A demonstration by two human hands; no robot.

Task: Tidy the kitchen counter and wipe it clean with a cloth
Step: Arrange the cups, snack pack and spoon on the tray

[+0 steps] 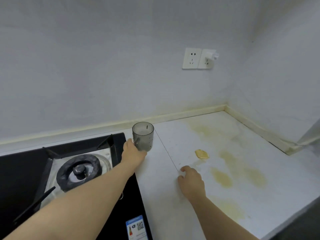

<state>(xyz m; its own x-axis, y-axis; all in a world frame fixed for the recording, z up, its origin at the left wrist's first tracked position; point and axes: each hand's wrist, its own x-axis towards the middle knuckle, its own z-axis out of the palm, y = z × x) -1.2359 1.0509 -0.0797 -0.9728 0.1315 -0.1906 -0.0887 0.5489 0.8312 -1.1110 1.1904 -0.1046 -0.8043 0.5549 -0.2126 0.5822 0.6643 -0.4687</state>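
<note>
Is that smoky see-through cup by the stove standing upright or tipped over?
Upright. The cup has its open rim facing up; the left hand grips it near the base.

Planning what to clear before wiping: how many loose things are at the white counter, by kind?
Grey see-through cup, gripped by the left hand: 1
Small yellow scrap: 1
Total: 2
</note>
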